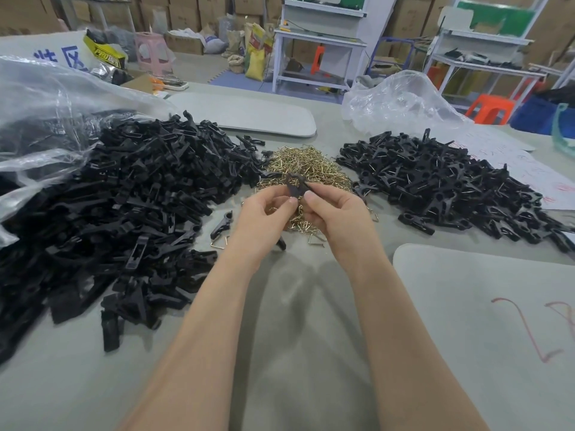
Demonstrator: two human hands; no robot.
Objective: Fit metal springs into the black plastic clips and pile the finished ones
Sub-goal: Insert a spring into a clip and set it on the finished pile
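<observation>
Hands first: my left hand and right hand both pinch one black clip between fingertips and thumbs, holding it just above the near edge of the spring heap. I can't tell whether a spring is already seated in it, because the fingers hide the joint. The unfitted clips are banked up left of the spring heap, and the finished pile lies to its right.

Here's my worry. If the grip is uneven, I'd expect the wire to spring out sideways and the clip to twist open. If it drops, it lands among the loose brass and snags several springs at once. A stray clip already lies on the desk near-left of the spring heap, and mixing it with finished ones would spoil the pile.
</observation>
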